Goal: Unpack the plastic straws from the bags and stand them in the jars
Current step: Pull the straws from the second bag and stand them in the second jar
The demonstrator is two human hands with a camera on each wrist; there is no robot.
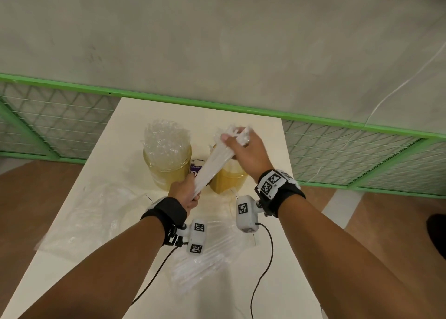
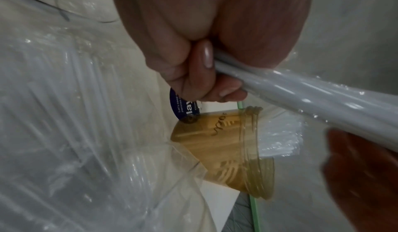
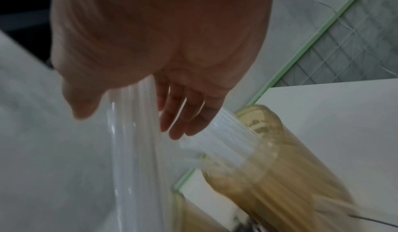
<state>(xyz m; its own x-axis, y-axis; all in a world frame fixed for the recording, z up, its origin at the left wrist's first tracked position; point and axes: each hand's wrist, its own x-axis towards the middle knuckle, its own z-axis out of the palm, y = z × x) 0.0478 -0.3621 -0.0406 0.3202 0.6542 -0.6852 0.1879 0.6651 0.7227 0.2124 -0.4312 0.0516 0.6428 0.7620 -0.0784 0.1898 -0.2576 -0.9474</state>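
Note:
A clear bag of white straws (image 1: 212,164) slants above the two yellow jars. My left hand (image 1: 190,193) grips its lower end, fingers curled round the bundle (image 2: 301,96). My right hand (image 1: 239,140) holds the upper end between thumb and fingers, over the right jar (image 1: 229,181); straw tips stick out past it. In the right wrist view the bundle (image 3: 137,150) runs between the thumb and the fairly straight fingers (image 3: 176,126), beside the jar (image 3: 269,167) with straws standing in it. The left jar (image 1: 166,166) is packed with clear straws.
Crumpled clear bags (image 1: 96,217) lie at the table's left. Another bag of straws (image 1: 205,258) lies near the front under my wrists. A small purple-labelled item (image 1: 196,169) sits between the jars. A green-framed wire fence (image 1: 337,149) runs behind the narrow white table (image 1: 260,135).

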